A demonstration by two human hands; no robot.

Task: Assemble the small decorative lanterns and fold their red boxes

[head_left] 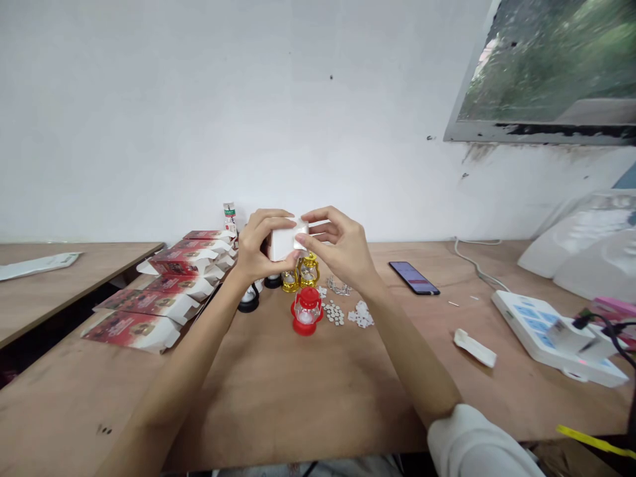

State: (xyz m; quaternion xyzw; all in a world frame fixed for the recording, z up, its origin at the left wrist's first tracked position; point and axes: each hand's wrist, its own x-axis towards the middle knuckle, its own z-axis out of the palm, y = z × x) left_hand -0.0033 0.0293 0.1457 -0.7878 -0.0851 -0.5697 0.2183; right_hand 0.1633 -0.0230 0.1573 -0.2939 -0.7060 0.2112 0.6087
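Observation:
A small white box is held up above the table between both hands. My left hand grips its left side, thumb below and fingers over the top. My right hand pinches the box's right end, where a white flap seems to be. Below the hands a red mini lantern stands upright on the table. Gold lanterns are just behind it, partly hidden by the hands. A black-based lantern is near my left wrist. Small round pieces and white plastic bits lie right of the red lantern.
Several red printed boxes with open white flaps line the left side. A phone, a white curved piece and a power strip with plugs lie on the right. A small bottle stands by the wall.

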